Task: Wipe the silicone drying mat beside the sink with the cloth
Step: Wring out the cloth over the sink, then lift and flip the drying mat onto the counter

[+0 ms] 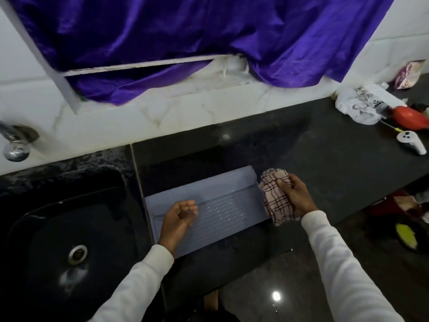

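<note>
A pale grey-blue silicone drying mat lies on the black counter just right of the sink; its ribbed middle glistens. My right hand grips a bunched pink checked cloth at the mat's right edge. My left hand hovers over the mat's left part with fingers loosely curled and nothing in it.
A chrome tap juts from the tiled wall at far left. A purple curtain hangs above. At the counter's far right lie a white plastic bag, a red object and a white controller.
</note>
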`<action>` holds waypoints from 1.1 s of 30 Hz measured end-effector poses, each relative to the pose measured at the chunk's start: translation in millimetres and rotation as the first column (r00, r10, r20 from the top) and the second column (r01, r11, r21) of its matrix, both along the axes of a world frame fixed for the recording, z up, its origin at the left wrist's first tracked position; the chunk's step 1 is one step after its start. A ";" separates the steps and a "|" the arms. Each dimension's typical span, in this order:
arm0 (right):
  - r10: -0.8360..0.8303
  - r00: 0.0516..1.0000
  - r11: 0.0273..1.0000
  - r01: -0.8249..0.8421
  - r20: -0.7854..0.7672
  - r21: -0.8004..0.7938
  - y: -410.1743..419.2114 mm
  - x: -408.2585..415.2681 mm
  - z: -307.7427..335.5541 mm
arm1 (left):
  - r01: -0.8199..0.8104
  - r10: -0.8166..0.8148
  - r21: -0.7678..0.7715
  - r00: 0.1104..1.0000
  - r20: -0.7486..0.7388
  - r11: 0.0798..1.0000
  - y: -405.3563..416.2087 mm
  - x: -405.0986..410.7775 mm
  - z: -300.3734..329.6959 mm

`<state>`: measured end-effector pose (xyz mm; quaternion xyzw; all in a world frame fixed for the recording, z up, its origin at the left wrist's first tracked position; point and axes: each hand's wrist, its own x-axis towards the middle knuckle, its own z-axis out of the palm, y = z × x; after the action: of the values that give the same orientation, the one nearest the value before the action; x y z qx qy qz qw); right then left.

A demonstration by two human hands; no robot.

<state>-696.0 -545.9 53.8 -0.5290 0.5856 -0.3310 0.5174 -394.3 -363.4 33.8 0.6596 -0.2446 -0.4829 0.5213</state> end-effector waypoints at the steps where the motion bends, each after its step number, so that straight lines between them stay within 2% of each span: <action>1: 0.014 1.000 1.000 -0.014 -0.011 -0.003 -8.9 -4.3 -3.9 | -0.006 0.006 -0.004 1.000 0.005 1.000 -4.0 -6.1 0.3; 7: 0.068 0.990 0.997 -0.071 -0.124 -0.024 -62.8 -24.2 -29.6 | -0.019 0.019 0.010 0.999 0.031 1.000 -17.0 -38.4 -7.2; 11: 0.104 0.947 0.992 -0.121 -0.305 -0.037 -80.7 -30.8 -56.0 | -0.053 0.051 0.047 0.997 0.057 0.997 -13.4 -39.3 -12.1; 15: 0.033 0.891 0.996 -0.066 -0.453 -0.057 -87.0 -30.7 -75.7 | -0.076 0.071 0.049 0.993 0.095 0.996 -8.3 -38.4 -20.2; 16: 0.001 0.851 0.994 -0.058 -0.526 -0.091 -88.0 -27.9 -73.7 | -0.070 0.064 0.047 0.992 0.105 0.996 -7.4 -39.7 -21.6; 18: -0.095 0.712 0.972 -0.083 -0.696 -0.218 -87.6 -17.9 -65.1 | -0.063 0.056 0.048 0.991 0.124 0.997 -6.6 -43.9 -24.2; 19: -0.159 0.663 0.947 -0.107 -0.731 -0.303 -85.4 -10.8 -57.9 | -0.055 0.048 0.047 0.989 0.140 0.997 -7.1 -47.9 -24.5; 21: -0.238 0.650 0.868 -0.190 -0.721 -0.458 -82.9 6.3 -44.2 | -0.001 -0.009 0.047 0.979 0.201 0.999 -9.1 -59.6 -25.1; 23: -0.149 0.688 0.813 -0.324 -0.710 -0.484 -87.5 23.3 -40.9 | 0.101 -0.111 0.046 0.945 0.308 0.994 -12.4 -75.1 -27.3; 25: 0.071 0.688 0.780 -0.490 -0.722 -0.390 -96.0 36.9 -47.5 | 0.256 -0.250 0.056 0.835 0.490 0.965 -16.2 -92.2 -32.1; 26: 0.186 0.654 0.764 -0.566 -0.734 -0.310 -99.7 41.9 -51.8 | 0.342 -0.318 0.077 0.738 0.595 0.937 -19.1 -101.6 -33.9; 28: 0.376 0.526 0.708 -0.694 -0.763 -0.129 -105.6 51.7 -61.0 | 0.476 -0.402 0.131 0.529 0.748 0.870 -28.6 -121.5 -35.6; 30: 0.482 0.395 0.645 -0.764 -0.782 0.012 -111.5 59.2 -69.9 | 0.571 -0.446 0.190 0.348 0.825 0.798 -44.1 -142.9 -38.9; 33: 0.552 0.335 0.593 -0.801 -0.763 0.078 -122.8 63.6 -74.2 | 0.614 -0.543 0.338 0.178 0.821 0.713 -77.5 -172.1 -41.0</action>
<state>-632.4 -668.7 -20.4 -0.8833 0.3967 0.0682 0.2405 -566.4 -440.9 -7.3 0.6457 -0.7233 -0.2169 0.1134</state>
